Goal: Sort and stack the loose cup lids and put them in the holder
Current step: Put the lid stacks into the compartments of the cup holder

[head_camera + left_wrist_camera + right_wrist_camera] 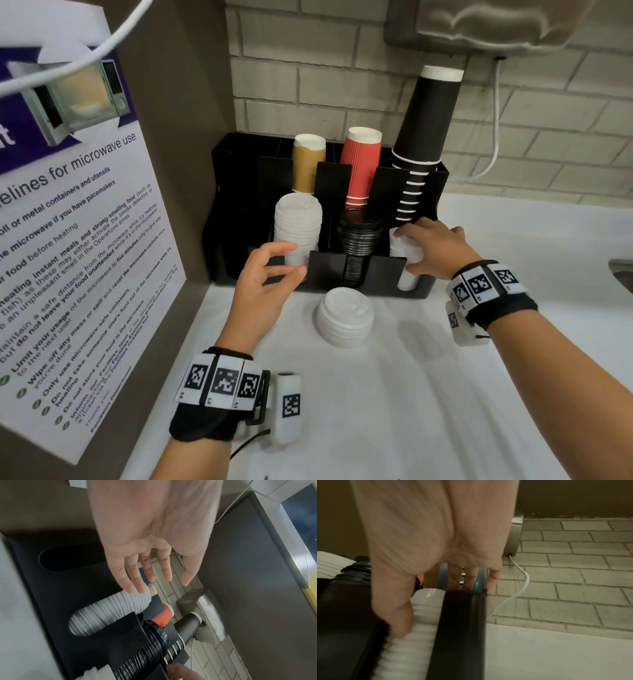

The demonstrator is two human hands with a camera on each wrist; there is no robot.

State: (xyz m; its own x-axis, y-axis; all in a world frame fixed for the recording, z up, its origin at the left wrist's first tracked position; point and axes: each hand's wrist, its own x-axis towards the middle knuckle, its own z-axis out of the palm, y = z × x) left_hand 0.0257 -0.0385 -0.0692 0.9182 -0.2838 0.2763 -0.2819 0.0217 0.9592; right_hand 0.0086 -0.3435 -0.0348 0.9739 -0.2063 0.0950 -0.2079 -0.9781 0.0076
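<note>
A black holder [387,270] stands against the brick wall. Its front left slot holds a tall stack of white lids [298,222], its middle slot black lids [359,236]. My right hand [404,250] grips a stack of white lids [409,279] standing in the front right slot, with the thumb [397,615] on its front and the fingers over its top. My left hand [294,259] hovers in front of the left white stack [109,609], fingers spread and holding nothing. A short loose stack of white lids [345,317] sits on the counter before the holder.
Tan, red and black paper cups [363,164] stand upside down in the holder's back slots. A poster panel [85,222] walls off the left side. A wall dispenser [496,24] with a white cable hangs above. A sink edge [621,274] lies at far right.
</note>
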